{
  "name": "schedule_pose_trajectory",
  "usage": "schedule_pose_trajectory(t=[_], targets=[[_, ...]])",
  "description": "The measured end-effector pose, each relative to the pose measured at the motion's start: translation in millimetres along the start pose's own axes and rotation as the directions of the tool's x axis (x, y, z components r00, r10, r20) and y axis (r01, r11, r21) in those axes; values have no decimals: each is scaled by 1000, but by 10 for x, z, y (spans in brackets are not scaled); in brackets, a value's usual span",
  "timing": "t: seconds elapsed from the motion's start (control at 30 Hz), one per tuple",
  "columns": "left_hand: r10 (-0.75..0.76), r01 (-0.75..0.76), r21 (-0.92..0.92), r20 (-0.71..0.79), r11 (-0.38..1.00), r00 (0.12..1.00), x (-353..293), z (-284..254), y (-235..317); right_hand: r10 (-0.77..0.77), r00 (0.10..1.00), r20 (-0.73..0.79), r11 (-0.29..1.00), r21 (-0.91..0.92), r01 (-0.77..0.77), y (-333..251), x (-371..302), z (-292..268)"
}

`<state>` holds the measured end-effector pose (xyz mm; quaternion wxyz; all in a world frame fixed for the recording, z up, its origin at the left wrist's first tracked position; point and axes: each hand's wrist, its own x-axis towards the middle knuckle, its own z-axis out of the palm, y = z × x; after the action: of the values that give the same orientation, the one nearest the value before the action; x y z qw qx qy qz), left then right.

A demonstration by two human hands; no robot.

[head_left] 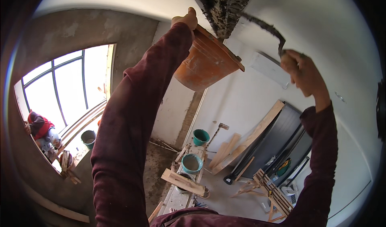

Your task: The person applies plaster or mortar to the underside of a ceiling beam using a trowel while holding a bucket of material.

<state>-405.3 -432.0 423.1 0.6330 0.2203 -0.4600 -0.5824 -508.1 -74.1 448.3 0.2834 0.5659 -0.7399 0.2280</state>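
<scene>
Raised high in front of me, my left hand [186, 19] grips the rim of an orange bucket [207, 62], which hangs tilted. Right above the bucket is the end of a dark, rough, mortar-smeared beam [225, 10] near the ceiling. My right hand [301, 72] is closed round the handle end of a trowel with a dark, crusted, bent shank [265, 26]. That shank runs left to the beam's edge; I cannot make out the blade there. What the bucket holds is out of sight.
Below me, a plank walkway [183, 203] carries a green bucket [201, 137], a teal bucket of grey mix [192, 163] and a wooden float [184, 182]. Boards [249, 138] and dark panels [273, 140] lean at right, near a wooden sawhorse [273, 191]. Another person [42, 128] sits by the window.
</scene>
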Motion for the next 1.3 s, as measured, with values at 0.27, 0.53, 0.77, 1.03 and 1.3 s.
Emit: schedule_pose_trajectory(t=[0.27, 0.53, 0.77, 1.03, 1.3], targets=[[-16, 15, 53, 21, 998, 1000, 16, -173, 88, -424, 877, -225, 899, 7, 437, 611, 570, 1292], [62, -66, 51, 75, 997, 995, -85, -431, 117, -454, 759, -467, 826, 99, 555, 795, 1606, 2081], [108, -124, 133, 126, 983, 986, -182, -561, 17, -481, 713, -511, 788, 104, 606, 725, 1785, 2357], [91, -115, 188, 129, 975, 987, 21, -498, -88, -433, 695, -574, 745, 207, 635, 731, 1975, 2566], [113, -122, 65, 121, 990, 986, 81, -388, -180, -369, 728, -578, 738, 293, 607, 712, 2093, 2479]])
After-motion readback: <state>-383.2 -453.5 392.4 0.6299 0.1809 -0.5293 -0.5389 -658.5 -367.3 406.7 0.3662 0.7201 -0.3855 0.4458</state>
